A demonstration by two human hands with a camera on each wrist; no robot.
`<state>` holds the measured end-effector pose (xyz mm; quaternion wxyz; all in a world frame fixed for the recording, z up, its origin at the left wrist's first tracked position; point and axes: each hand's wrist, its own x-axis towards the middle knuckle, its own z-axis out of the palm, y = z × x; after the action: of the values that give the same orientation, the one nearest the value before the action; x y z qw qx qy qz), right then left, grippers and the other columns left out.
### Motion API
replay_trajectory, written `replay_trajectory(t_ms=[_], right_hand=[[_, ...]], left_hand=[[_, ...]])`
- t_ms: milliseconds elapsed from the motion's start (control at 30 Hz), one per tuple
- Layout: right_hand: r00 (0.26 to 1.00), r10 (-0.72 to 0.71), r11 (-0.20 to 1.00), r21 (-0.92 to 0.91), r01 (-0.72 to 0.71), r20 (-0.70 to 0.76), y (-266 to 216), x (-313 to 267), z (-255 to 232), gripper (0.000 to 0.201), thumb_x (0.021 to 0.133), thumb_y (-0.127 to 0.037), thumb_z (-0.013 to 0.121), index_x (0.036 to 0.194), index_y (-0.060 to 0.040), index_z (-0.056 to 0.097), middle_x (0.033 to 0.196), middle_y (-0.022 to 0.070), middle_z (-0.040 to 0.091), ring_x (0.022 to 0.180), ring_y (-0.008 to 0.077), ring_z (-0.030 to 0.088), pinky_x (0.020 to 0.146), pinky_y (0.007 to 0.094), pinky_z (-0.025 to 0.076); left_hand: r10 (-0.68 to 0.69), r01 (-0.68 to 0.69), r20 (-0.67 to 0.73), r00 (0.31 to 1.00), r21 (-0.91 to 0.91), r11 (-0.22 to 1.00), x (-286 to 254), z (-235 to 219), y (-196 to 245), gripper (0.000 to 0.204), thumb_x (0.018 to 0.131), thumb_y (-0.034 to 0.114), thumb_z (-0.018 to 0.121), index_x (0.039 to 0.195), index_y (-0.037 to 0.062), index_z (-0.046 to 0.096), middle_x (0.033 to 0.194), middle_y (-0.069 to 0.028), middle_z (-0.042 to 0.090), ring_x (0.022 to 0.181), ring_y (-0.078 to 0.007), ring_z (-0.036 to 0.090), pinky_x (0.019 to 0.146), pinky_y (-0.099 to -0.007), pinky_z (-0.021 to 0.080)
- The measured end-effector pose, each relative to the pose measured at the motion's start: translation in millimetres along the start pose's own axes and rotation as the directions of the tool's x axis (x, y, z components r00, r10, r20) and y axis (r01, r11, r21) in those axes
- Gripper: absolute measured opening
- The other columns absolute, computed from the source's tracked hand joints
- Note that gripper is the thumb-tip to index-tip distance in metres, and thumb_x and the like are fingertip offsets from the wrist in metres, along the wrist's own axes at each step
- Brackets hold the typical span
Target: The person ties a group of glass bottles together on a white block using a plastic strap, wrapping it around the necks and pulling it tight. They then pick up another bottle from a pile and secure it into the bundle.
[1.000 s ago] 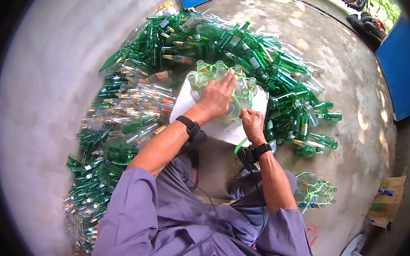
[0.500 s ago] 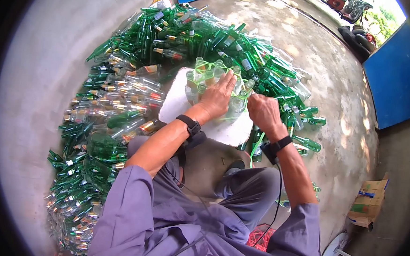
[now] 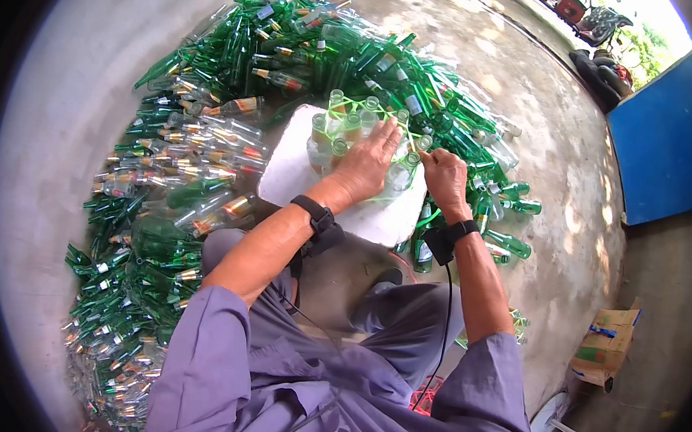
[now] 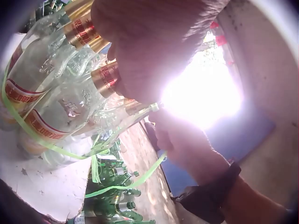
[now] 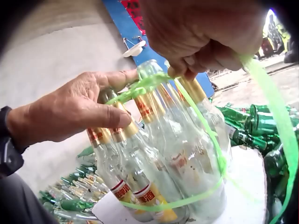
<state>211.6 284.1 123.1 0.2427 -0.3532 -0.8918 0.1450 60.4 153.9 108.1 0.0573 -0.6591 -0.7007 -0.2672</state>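
Observation:
A bundle of clear glass bottles [image 5: 182,163] with gold neck labels stands upright on a white slab [image 3: 286,165] in front of the person. Green plastic strapping [image 5: 219,154] circles the bundle and crosses among the necks. Over the bottle tops lies my left hand [image 3: 363,166], its fingers extended; in the right wrist view its thumb touches a gold-labelled neck. My right hand [image 3: 446,176], at the bundle's right rim, pinches the green strap near a bottle mouth. From that hand a loose strap end [image 5: 275,102] hangs down.
Heaps of green bottles [image 3: 462,136] and clear bottles [image 3: 215,149] curve around the slab on the floor. Another strapped bundle [image 3: 520,326] sits beside the right knee. A flattened cardboard box [image 3: 606,347] and a blue door [image 3: 667,141] are at the right.
My right hand has moved from the bundle's near side up to its right rim, carrying the strap. My left hand stays on the bottle tops. The head view has shifted slightly.

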Motion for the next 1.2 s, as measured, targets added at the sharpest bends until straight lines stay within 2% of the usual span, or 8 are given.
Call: replay_trajectory(t_ms=[100,200,633,700,767,967,1033,1200], right_hand=[[0.989,0.146,0.956,0.257,-0.144,0.010,11,-6,15,0.029,0.088,-0.025,0.071,0.077,0.0012,0.069,0.064,0.0206,0.062,0.057,0.0325,0.061,0.059,0.0440,0.047],[0.984,0.164,0.783,0.598,-0.169,0.064,19,-10,24,0.024,0.096,-0.018,0.066,0.084,0.0021,0.072,0.060,-0.0044,0.048,0.060,0.0045,0.039,0.052,0.0280,0.034],[0.966,0.244,0.622,0.750,-0.228,0.091,29,-26,61,0.032,0.098,-0.016,0.060,0.071,0.0026,0.062,0.062,-0.0080,0.044,0.060,0.0036,0.037,0.055,0.0262,0.034],[0.984,0.175,0.691,0.717,-0.096,-0.037,32,-26,70,0.033,0.098,-0.017,0.061,0.071,0.0024,0.060,0.061,-0.0077,0.044,0.060,0.0039,0.036,0.054,0.0273,0.034],[0.959,0.266,0.589,0.771,-0.241,0.096,17,-30,54,0.035,0.098,-0.017,0.061,0.069,0.0012,0.059,0.060,-0.0075,0.043,0.059,0.0043,0.035,0.052,0.0288,0.032],[0.946,0.292,0.522,0.806,-0.280,0.140,20,-26,57,0.036,0.096,-0.019,0.063,0.067,0.0011,0.061,0.059,-0.0069,0.047,0.056,0.0039,0.037,0.049,0.0270,0.032],[0.903,0.344,0.335,0.864,-0.375,0.259,21,-21,62,0.032,0.092,-0.020,0.065,0.068,0.0009,0.066,0.057,-0.0036,0.052,0.050,0.0057,0.041,0.046,0.0278,0.033],[0.817,0.384,0.308,0.774,-0.553,0.430,25,-9,57,0.030,0.085,-0.023,0.071,0.062,-0.0031,0.065,0.055,-0.0014,0.054,0.046,0.0071,0.046,0.043,0.0257,0.033]], left_hand=[[0.001,-0.001,0.014,1.000,0.003,1.000,1,-2,0,0.072,0.077,-0.003,0.054,0.147,-0.0087,0.036,0.155,-0.0296,0.031,0.142,-0.0438,0.038,0.113,-0.0446,0.040],[-0.023,0.023,0.026,0.999,-0.005,1.000,1,-2,1,0.074,0.077,-0.002,0.055,0.148,-0.0075,0.036,0.157,-0.0282,0.031,0.143,-0.0424,0.037,0.114,-0.0443,0.038],[-0.003,0.005,0.020,1.000,-0.112,0.994,0,1,-8,0.076,0.077,0.000,0.055,0.150,-0.0022,0.037,0.157,-0.0249,0.032,0.143,-0.0405,0.036,0.114,-0.0430,0.039],[0.021,-0.018,0.031,0.999,-0.110,0.994,1,-3,-11,0.077,0.077,0.001,0.056,0.150,-0.0004,0.036,0.158,-0.0242,0.031,0.143,-0.0397,0.036,0.114,-0.0420,0.039],[-0.017,0.038,0.099,0.995,-0.205,0.978,2,-11,-10,0.077,0.077,0.001,0.057,0.151,0.0002,0.035,0.158,-0.0238,0.032,0.143,-0.0386,0.037,0.114,-0.0414,0.039],[-0.007,0.019,0.087,0.996,-0.141,0.990,5,-13,-5,0.081,0.076,-0.003,0.062,0.151,0.0026,0.034,0.158,-0.0218,0.033,0.141,-0.0382,0.040,0.113,-0.0401,0.041],[-0.007,0.016,0.063,0.998,-0.149,0.989,9,-18,-3,0.068,0.076,0.001,0.064,0.142,0.0021,0.048,0.157,-0.0219,0.036,0.141,-0.0372,0.041,0.113,-0.0430,0.039],[0.057,-0.057,0.101,0.993,-0.004,0.998,27,-46,8,0.038,0.077,0.009,0.067,0.115,0.0045,0.068,0.135,-0.0184,0.059,0.128,-0.0338,0.053,0.108,-0.0454,0.041]])
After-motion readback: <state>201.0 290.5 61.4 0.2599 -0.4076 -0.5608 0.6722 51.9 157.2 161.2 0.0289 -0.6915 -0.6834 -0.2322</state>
